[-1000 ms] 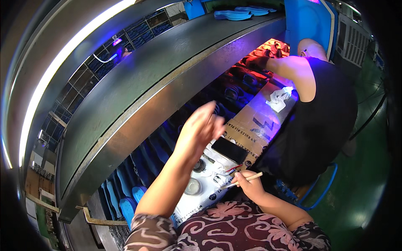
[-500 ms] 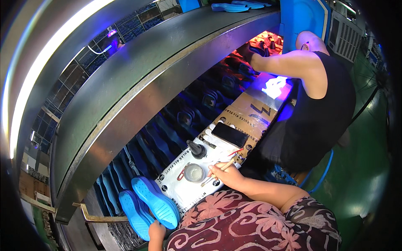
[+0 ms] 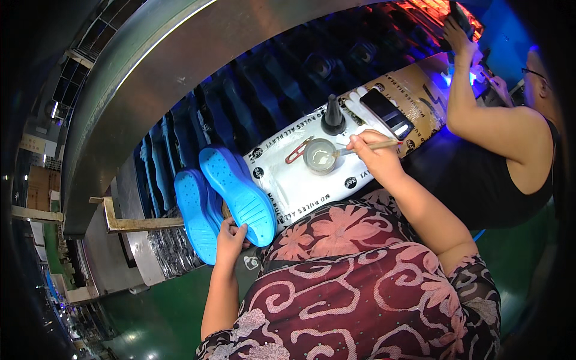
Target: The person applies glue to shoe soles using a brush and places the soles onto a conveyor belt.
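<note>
Two blue shoe soles (image 3: 231, 201) lie side by side, tread up, at the near left end of our counter (image 3: 300, 186), overhanging its near edge; our left hand (image 3: 231, 240) has its fingers curled around their heel ends, gripping them. Our right hand (image 3: 375, 157) pinches a thin wooden-handled brush (image 3: 366, 147), its tip dipped in a small round cup (image 3: 320, 156) of pale paste, which stands mid-counter on a white sheet with round black marks. Red-handled scissors (image 3: 298, 150) lie just left of the cup; a black cone-shaped nozzle (image 3: 332, 116) stands behind it. Farther right, a dark phone (image 3: 390, 113) rests on brown printed cardboard. Beyond the counter's far edge runs a conveyor of dark blue moulds (image 3: 252, 108) under a curved steel hood (image 3: 156, 66), leaving little room there. Another person (image 3: 498, 138) works close on our right.
</note>
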Tool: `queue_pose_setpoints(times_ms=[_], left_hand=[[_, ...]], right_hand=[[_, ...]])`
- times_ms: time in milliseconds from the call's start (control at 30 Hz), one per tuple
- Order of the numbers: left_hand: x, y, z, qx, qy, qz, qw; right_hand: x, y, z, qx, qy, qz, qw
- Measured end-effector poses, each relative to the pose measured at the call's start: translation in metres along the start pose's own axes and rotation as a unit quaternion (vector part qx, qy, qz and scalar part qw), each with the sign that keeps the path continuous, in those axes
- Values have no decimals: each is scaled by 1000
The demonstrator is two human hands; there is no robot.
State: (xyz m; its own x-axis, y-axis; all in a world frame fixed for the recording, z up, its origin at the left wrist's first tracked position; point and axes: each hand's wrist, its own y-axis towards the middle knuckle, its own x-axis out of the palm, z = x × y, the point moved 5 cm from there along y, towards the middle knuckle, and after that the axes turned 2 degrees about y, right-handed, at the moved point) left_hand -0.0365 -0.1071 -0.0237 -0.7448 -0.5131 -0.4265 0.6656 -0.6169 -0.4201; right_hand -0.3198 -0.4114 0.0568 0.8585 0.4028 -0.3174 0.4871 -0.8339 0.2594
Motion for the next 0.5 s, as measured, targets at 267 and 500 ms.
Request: queue_pose_setpoints(times_ms=[267, 500], left_hand=[[0, -8, 10, 40, 83, 44, 995], [-25, -14, 2, 67, 55, 96, 992]], right_hand=[[54, 10, 16, -135, -176, -46, 974], [30, 19, -6, -48, -52, -41, 997]])
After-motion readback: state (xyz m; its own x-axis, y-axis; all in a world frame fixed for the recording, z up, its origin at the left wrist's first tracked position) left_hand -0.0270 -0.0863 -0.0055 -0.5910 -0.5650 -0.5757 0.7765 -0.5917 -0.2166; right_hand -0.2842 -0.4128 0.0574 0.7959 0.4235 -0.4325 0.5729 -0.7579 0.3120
